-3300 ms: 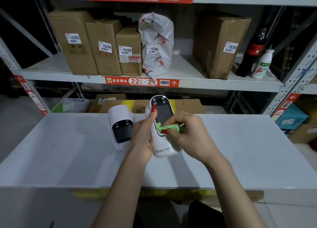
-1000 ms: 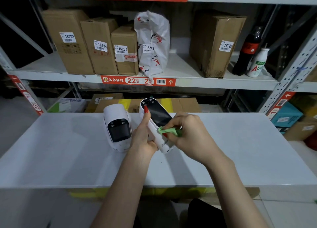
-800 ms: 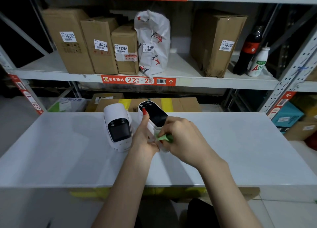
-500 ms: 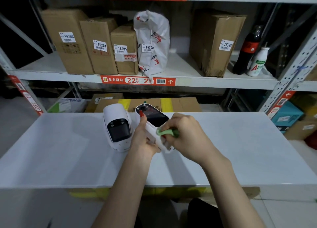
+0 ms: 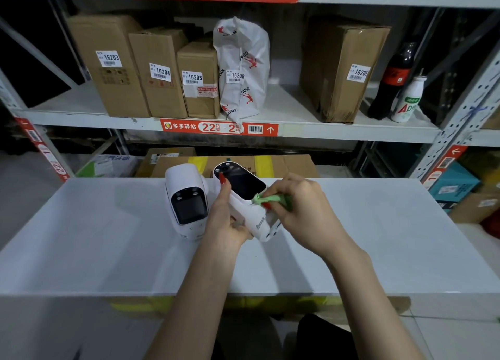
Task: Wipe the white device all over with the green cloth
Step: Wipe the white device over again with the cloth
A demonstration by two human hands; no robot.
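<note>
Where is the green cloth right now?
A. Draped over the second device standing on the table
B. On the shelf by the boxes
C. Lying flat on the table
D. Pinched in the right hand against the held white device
D: the right hand pinches the green cloth against the white device gripped by the left hand.

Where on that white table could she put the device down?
The table shows bare top right of the right hand, out to its right edge, and left of the second device. The near strip by the forearms is bare too. It is crowded mid-table, where the left hand holds the device.
</note>
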